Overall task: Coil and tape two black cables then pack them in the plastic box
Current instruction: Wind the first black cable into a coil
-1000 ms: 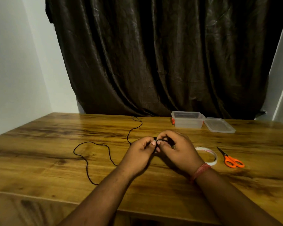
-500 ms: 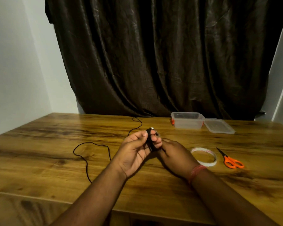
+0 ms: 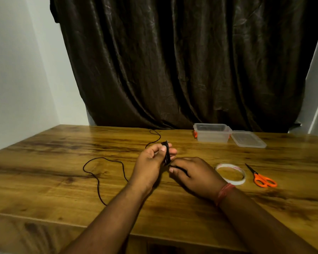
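Black thin cable (image 3: pixel 106 173): L hand (image 3: pixel 151 162) pinches small coil (image 3: pixel 167 153), R hand (image 3: pixel 193 173) fingers grip strand. Risk: loose tail snags on bench (image 3: pixel 44 180), coil unravels.

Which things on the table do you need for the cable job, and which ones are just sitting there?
For the job:
black cable, coil in left hand, strand pinched by right hand
tape roll
orange scissors
plastic box
lid

Just there:
dark curtain
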A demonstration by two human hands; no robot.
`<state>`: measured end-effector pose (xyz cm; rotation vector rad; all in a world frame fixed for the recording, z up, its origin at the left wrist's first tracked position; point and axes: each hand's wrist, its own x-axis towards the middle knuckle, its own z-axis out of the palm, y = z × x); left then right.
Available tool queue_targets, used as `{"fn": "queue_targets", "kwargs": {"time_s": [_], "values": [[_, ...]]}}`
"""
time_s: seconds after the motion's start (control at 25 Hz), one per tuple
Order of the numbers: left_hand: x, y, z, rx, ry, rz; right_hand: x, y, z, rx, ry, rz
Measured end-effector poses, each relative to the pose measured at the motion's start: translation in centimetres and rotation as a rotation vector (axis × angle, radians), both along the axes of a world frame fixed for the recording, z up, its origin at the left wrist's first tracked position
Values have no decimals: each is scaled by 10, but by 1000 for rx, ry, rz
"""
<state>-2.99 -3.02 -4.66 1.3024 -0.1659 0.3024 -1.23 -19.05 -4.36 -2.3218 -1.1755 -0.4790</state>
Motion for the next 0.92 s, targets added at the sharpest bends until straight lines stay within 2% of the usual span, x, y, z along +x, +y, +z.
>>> {"fn": "queue_targets", "kwargs": {"time_s": [0.08, 0.24, 0.44, 0.56, 0.68, 0.92], "values": [[1, 1, -4, 127, 17, 20, 1, -1, 0, 17, -55, -12], [3, 1, -14, 259, 56, -90, 2, -6, 5, 0, -183, -66], [-1, -5, -10, 144, 136, -202, 0, -6, 8, 88, -194, -97], [-3, -3, -7, 151, 133, -215, 3, -6, 7, 117, -176, -78], [-4, -1, -5, 126, 143, -212, 3, -4, 5, 207, -68, -35], [-11, 2, 0, 60, 185, -305, 7, -7, 6, 404, 359, 81]]}}
